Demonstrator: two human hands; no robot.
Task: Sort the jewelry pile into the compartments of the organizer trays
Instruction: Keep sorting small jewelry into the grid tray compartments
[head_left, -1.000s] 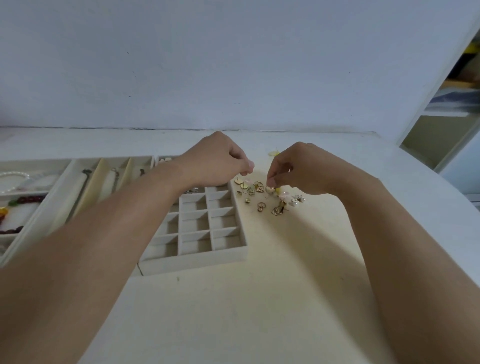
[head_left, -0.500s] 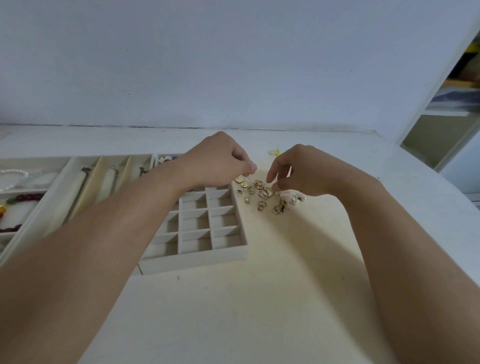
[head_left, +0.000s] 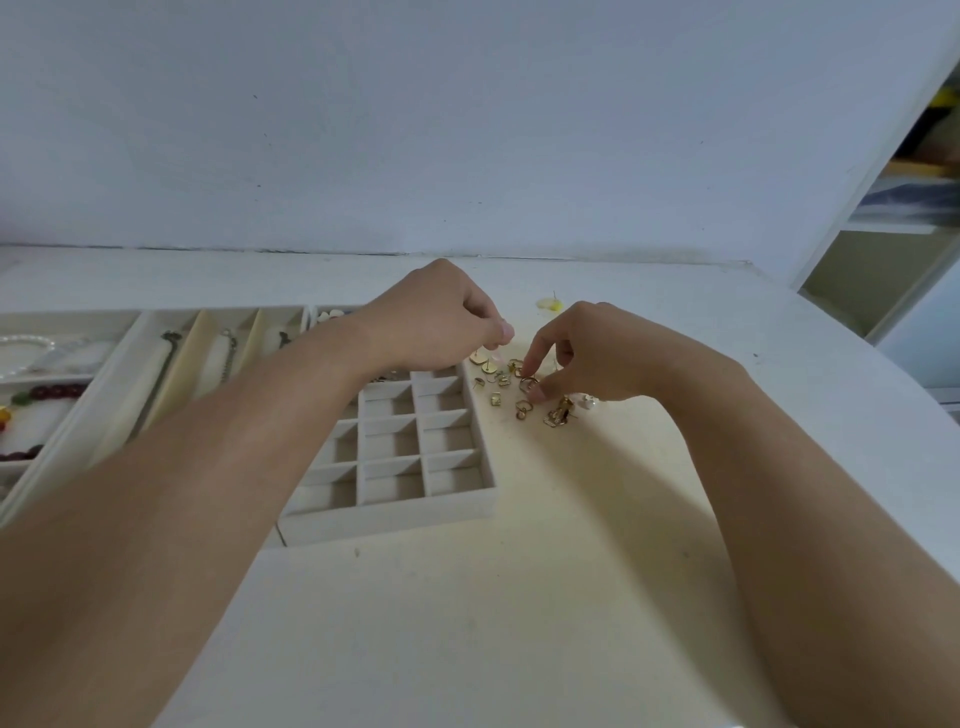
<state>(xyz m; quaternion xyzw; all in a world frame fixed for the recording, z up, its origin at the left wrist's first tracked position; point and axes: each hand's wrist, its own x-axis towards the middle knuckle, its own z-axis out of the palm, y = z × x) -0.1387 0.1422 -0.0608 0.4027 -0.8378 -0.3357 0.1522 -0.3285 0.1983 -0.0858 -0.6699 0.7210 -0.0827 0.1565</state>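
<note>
White worktop (head_left: 519, 597) against a plain pale wall; open shelving at the right edge of view.

Pile (head_left: 524, 389): small gold-toned pieces, studs, rings and a few pearl pieces, loose on the worktop toward its back edge, just beside the right wall of the grid tray. It spreads along that wall and off toward the right. One yellow piece (head_left: 548, 304) lies apart, nearer the back edge.

Grid tray (head_left: 395, 514): pale, many small square compartments. Those in view near the front hold nothing that can be made out; the back rows are hidden under the left forearm.

Long tray (head_left: 130, 343): left of the grid tray, touching it, with lengthwise compartments holding chains. A further tray (head_left: 31, 379) at the left edge holds a pearl strand and dark red beads.

Right hand (head_left: 597, 358): over the pile, fingers curled, forefinger and thumb down on a gold ring (head_left: 529, 384) at the middle of the pile, closing on it in a pinch.

Left hand (head_left: 441, 322): above the back right corner of the grid tray, at the pile's left end, fingers curled with fingertips together; whether a piece is pinched there cannot be told.

Relation for the next move: the ring lies directly under the right hand, the nearer one; the open compartments lie to its left and toward the front edge. Likely a short carry leftward over the tray wall.
</note>
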